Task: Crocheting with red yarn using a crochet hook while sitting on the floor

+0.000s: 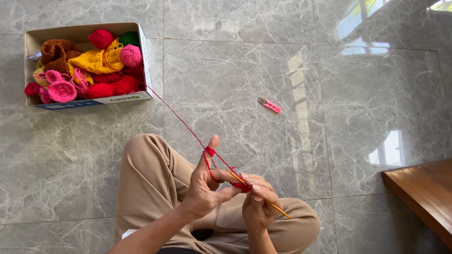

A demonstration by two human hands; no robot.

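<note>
My left hand (pixel 207 186) has red yarn (pixel 179 117) wound around its raised index finger and pinches a small red crochet piece (pixel 242 187) between thumb and fingers. My right hand (pixel 258 203) grips a thin orange crochet hook (pixel 263 200) whose tip sits in the red piece. The strand of yarn runs up and left across the floor to a cardboard box (pixel 146 66). Both hands are above my crossed legs in beige trousers.
The box at the top left holds yarn balls and crocheted pieces in red, pink, yellow, brown and green. Small pink thread snips (pixel 270 105) lie on the grey marble floor. A wooden ledge (pixel 423 197) sits at the lower right.
</note>
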